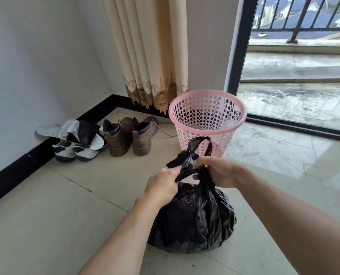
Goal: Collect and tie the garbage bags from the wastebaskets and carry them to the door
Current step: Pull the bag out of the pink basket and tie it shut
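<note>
A full black garbage bag sits on the tiled floor in front of me. Its two handle loops are crossed above it. My left hand grips one twisted handle on the left side. My right hand holds the other handle, whose loop sticks up past my fingers. Just behind the bag stands a pink perforated wastebasket, upright and with no bag in it.
Brown boots, white sneakers and slippers lie along the black baseboard at left. A beige curtain hangs behind the basket. A dark-framed glass door at right looks onto a wet balcony.
</note>
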Motion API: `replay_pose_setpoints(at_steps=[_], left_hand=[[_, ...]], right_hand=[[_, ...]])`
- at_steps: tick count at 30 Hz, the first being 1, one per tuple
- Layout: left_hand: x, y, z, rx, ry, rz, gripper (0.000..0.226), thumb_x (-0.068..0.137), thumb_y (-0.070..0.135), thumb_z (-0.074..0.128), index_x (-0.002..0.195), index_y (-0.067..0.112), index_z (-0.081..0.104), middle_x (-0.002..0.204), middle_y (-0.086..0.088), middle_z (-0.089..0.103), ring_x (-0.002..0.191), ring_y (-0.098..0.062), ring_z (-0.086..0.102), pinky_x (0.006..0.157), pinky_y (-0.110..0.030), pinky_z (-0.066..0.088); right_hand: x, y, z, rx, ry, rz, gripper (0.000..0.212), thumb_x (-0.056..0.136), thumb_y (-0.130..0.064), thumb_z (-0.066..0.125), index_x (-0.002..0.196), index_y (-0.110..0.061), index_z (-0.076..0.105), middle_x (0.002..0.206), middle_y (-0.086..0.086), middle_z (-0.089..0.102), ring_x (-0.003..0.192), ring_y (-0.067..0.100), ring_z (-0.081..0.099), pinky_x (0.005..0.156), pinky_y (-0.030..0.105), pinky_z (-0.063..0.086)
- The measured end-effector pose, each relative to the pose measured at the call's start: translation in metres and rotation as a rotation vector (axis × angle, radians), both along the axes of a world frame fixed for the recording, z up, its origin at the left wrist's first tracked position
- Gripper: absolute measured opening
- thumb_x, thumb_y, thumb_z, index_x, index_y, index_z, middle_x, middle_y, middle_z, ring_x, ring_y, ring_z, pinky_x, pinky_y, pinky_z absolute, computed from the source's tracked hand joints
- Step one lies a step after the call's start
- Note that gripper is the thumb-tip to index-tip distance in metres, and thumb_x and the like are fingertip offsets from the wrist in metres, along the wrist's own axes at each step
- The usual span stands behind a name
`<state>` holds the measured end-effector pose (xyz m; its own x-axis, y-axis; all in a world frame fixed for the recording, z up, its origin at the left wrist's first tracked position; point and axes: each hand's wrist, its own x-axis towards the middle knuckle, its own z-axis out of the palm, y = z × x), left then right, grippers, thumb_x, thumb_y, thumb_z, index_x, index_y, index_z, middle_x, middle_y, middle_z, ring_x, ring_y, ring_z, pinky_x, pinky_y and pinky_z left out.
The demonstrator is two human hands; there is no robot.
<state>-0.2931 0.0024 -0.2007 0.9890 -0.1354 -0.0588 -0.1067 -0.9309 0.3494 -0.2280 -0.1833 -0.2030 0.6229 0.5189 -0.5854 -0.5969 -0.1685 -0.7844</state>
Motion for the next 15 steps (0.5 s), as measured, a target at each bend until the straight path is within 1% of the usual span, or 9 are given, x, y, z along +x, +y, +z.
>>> replay_pose_setpoints(at_steps=[2,4,6,7,8,9,11,13,15], left_hand=[[-0.002,-0.005,-0.002,0.002,-0.012,-0.019,0.027,0.095,0.028,0.046,0.122,0.030,0.050,0.108,-0.004,0.060,0.105,-0.030,0.053,0.079,-0.036,0.040],[-0.001,-0.008,-0.006,0.021,-0.016,-0.037,0.023,0.095,0.029,0.046,0.117,0.027,0.050,0.107,-0.003,0.060,0.108,-0.029,0.052,0.078,-0.037,0.039],[0.001,-0.010,-0.013,-0.013,0.026,-0.013,0.026,0.094,0.031,0.047,0.119,0.028,0.051,0.109,-0.004,0.061,0.107,-0.031,0.054,0.081,-0.038,0.043],[0.003,-0.009,-0.017,-0.068,0.073,0.026,0.029,0.092,0.032,0.049,0.121,0.030,0.052,0.112,-0.004,0.062,0.108,-0.031,0.056,0.085,-0.038,0.046],[0.004,-0.008,-0.020,-0.161,0.127,0.071,0.030,0.090,0.034,0.052,0.121,0.031,0.054,0.114,-0.002,0.064,0.108,-0.029,0.057,0.089,-0.039,0.048],[0.005,-0.005,-0.024,-0.290,0.180,0.122,0.029,0.088,0.034,0.055,0.117,0.032,0.058,0.114,-0.001,0.066,0.107,-0.027,0.060,0.093,-0.040,0.049],[0.007,0.004,-0.031,-0.572,0.261,0.248,0.024,0.082,0.030,0.064,0.106,0.025,0.067,0.104,-0.003,0.073,0.100,-0.026,0.067,0.093,-0.044,0.052],[0.008,0.011,-0.034,-0.761,0.341,0.331,0.017,0.082,0.020,0.068,0.097,0.014,0.070,0.085,-0.007,0.072,0.081,-0.026,0.068,0.083,-0.038,0.055],[0.006,0.011,-0.030,-0.866,0.371,0.359,0.008,0.086,0.008,0.062,0.091,0.006,0.067,0.067,-0.005,0.060,0.063,-0.019,0.054,0.067,-0.027,0.045]], right_hand=[[-0.001,0.003,0.005,-0.036,-0.047,-0.011,0.057,0.073,-0.054,0.074,0.114,-0.015,0.065,0.107,0.003,0.069,0.089,0.018,0.062,0.085,0.037,0.054],[0.002,0.010,0.002,-0.135,-0.125,-0.119,0.058,0.072,-0.064,0.072,0.110,-0.021,0.067,0.105,-0.001,0.072,0.096,0.018,0.065,0.087,0.036,0.055],[0.006,0.016,-0.005,-0.203,-0.128,-0.270,0.061,0.069,-0.061,0.075,0.108,-0.014,0.070,0.100,0.002,0.075,0.094,0.023,0.069,0.091,0.041,0.055],[0.007,0.017,-0.008,-0.201,-0.099,-0.342,0.056,0.072,-0.054,0.075,0.105,-0.008,0.071,0.093,0.004,0.074,0.085,0.022,0.069,0.088,0.040,0.056],[0.008,0.017,-0.008,-0.182,-0.077,-0.405,0.045,0.078,-0.044,0.073,0.098,-0.005,0.071,0.083,0.004,0.071,0.070,0.020,0.064,0.077,0.036,0.057],[0.008,0.016,-0.006,-0.130,-0.049,-0.454,0.030,0.086,-0.036,0.067,0.091,-0.006,0.068,0.074,0.003,0.067,0.057,0.016,0.055,0.062,0.030,0.051],[0.008,0.013,-0.002,0.056,0.041,-0.511,0.018,0.097,-0.026,0.053,0.089,-0.012,0.061,0.065,0.001,0.062,0.047,0.011,0.041,0.050,0.022,0.036],[0.008,0.010,0.001,0.171,0.101,-0.508,0.026,0.102,-0.029,0.043,0.092,-0.013,0.062,0.071,0.003,0.063,0.054,0.013,0.047,0.058,0.026,0.038],[0.008,0.010,0.001,0.146,0.115,-0.493,0.029,0.102,-0.033,0.041,0.098,-0.013,0.062,0.077,0.005,0.064,0.062,0.017,0.054,0.064,0.032,0.042]])
